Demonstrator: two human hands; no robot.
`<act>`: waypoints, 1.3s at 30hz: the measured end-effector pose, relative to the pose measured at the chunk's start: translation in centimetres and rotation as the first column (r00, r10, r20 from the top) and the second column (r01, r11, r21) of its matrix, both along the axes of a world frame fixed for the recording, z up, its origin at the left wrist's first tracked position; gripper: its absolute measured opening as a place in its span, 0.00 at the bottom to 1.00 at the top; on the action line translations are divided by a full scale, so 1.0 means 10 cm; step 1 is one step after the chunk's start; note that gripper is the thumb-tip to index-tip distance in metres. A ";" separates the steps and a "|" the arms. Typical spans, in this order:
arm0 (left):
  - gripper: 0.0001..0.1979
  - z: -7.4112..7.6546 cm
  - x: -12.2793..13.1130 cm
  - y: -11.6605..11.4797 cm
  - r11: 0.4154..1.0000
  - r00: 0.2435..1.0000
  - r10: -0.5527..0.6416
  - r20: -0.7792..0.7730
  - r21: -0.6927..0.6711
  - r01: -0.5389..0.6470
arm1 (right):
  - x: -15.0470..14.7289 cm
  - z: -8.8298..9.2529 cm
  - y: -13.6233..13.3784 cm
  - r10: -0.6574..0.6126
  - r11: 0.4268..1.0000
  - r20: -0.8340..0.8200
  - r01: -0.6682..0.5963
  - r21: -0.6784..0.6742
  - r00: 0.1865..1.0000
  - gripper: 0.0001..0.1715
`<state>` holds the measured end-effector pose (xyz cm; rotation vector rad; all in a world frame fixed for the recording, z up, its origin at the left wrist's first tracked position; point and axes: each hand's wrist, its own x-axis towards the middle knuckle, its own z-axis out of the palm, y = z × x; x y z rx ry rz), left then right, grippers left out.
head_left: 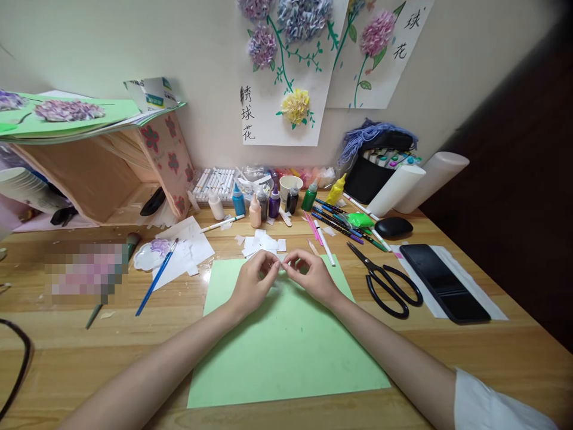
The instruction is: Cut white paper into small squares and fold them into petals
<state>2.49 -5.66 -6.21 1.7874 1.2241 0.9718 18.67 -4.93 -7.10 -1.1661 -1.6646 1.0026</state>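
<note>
My left hand (256,279) and my right hand (314,277) meet over the far part of a light green sheet of paper (286,352). Thumb and forefinger of each are pinched together, tips almost touching. Anything between them is too small to make out; a faint pale spot shows there. Just beyond the fingers lies a pile of small white paper pieces (263,241). A pencil stub (313,247) and a white marker (324,243) lie beyond my right hand.
Black scissors (385,280) and a phone (443,280) lie at right. Paint bottles (274,204) and a paper cup (290,186) line the back. At left are a blue paintbrush (156,278), a palette (150,255) and white paper (192,245). Flower pictures (282,119) hang above.
</note>
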 end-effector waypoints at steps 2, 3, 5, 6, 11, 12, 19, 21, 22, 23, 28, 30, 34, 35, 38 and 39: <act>0.09 -0.01 0.00 0.00 1.000 1.000 0.006 0.005 -0.002 -0.006 | 0.00 0.00 -0.01 -0.007 1.000 -0.010 0.007 -0.002 1.000 0.05; 0.09 -0.01 0.00 0.00 1.000 1.000 0.009 0.012 -0.006 -0.009 | 0.00 0.00 -0.01 -0.011 1.000 -0.015 0.011 -0.002 1.000 0.06; 0.10 -0.01 0.00 0.00 1.000 1.000 0.010 0.022 -0.015 -0.010 | 0.00 0.00 -0.01 -0.013 1.000 -0.022 0.013 0.003 1.000 0.06; 0.10 -0.01 0.00 0.00 1.000 1.000 0.008 0.023 -0.017 -0.008 | 0.00 -0.01 -0.01 -0.011 1.000 -0.023 0.011 0.008 1.000 0.06; 0.10 0.00 0.00 0.02 0.999 0.999 -0.013 0.046 -0.029 0.015 | 0.01 -0.02 -0.01 -0.009 1.000 -0.023 0.010 0.012 1.000 0.04; 0.10 0.00 -0.01 0.02 0.999 0.998 -0.015 0.056 -0.036 0.017 | 0.01 -0.02 -0.01 -0.010 1.000 -0.022 0.010 0.011 1.000 0.04; 0.12 -0.03 -0.02 0.06 0.997 0.996 -0.005 0.090 -0.072 0.012 | 0.00 -0.02 -0.01 -0.016 1.000 -0.021 0.016 -0.008 1.000 0.05; 0.12 -0.03 -0.01 0.06 0.998 0.996 0.000 0.091 -0.067 0.006 | 0.00 -0.02 -0.01 -0.018 1.000 -0.019 0.018 -0.007 1.000 0.05; 0.12 -0.03 -0.01 0.06 0.998 0.996 0.002 0.088 -0.060 0.003 | 0.01 -0.02 0.00 -0.019 1.000 -0.018 0.019 -0.004 1.000 0.05; 0.12 -0.03 -0.01 0.06 0.999 0.996 0.004 0.085 -0.053 0.001 | 0.01 -0.02 0.00 -0.022 1.000 -0.018 0.022 0.001 1.000 0.05; 0.10 -0.04 -0.01 0.06 1.000 0.997 -0.002 0.083 -0.021 0.003 | 0.01 -0.05 0.01 -0.058 0.998 -0.024 0.058 0.016 0.998 0.06; 0.10 -0.04 -0.01 0.05 1.000 0.997 -0.008 0.078 -0.011 0.009 | 0.01 -0.05 0.02 -0.068 0.997 -0.028 0.068 0.018 0.997 0.07; 0.10 -0.03 -0.01 0.05 1.000 0.998 -0.012 0.059 -0.009 0.013 | 0.01 -0.05 0.02 -0.070 0.997 -0.035 0.070 0.014 0.997 0.07; 0.10 -0.03 -0.01 0.05 1.000 0.998 -0.009 0.056 -0.009 0.010 | 0.01 -0.05 0.01 -0.068 0.998 -0.037 0.069 0.013 0.997 0.07; 0.10 -0.02 0.00 0.05 1.000 0.998 0.000 0.055 -0.010 0.001 | 0.01 -0.04 0.01 -0.060 0.998 -0.039 0.060 0.012 0.997 0.07; 0.10 -0.02 0.00 0.05 1.000 0.998 0.001 0.057 -0.011 0.000 | 0.01 -0.04 0.01 -0.058 0.998 -0.039 0.058 0.014 0.998 0.07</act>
